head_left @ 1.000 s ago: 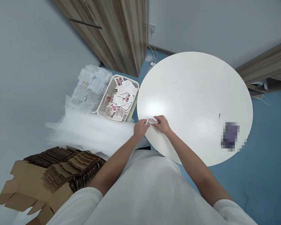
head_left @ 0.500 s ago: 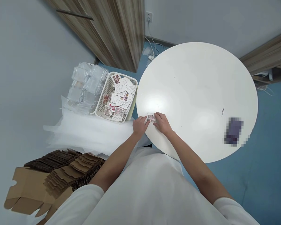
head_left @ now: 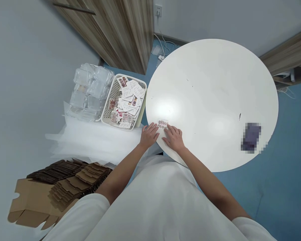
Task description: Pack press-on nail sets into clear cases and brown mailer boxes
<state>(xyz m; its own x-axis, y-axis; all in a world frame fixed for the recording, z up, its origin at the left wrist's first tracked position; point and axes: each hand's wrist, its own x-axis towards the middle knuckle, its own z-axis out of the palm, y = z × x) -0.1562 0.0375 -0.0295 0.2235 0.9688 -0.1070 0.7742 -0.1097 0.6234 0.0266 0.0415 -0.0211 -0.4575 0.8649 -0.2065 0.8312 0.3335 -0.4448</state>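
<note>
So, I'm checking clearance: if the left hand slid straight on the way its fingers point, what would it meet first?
Probably the small packet on the white table, right ahead of the left hand; they look almost touching, though depth is unclear.

Round white table [head_left: 215, 83] on blue floor [head_left: 286, 187], pale grey walls [head_left: 27, 50], wood-grain cabinet [head_left: 130, 36], wall socket [head_left: 157, 10]

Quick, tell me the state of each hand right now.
Left hand: open, flat on the round table, fingertips beside the small packet.
Right hand: open, flat, fingertips at the packet's other side, not gripping.
</note>
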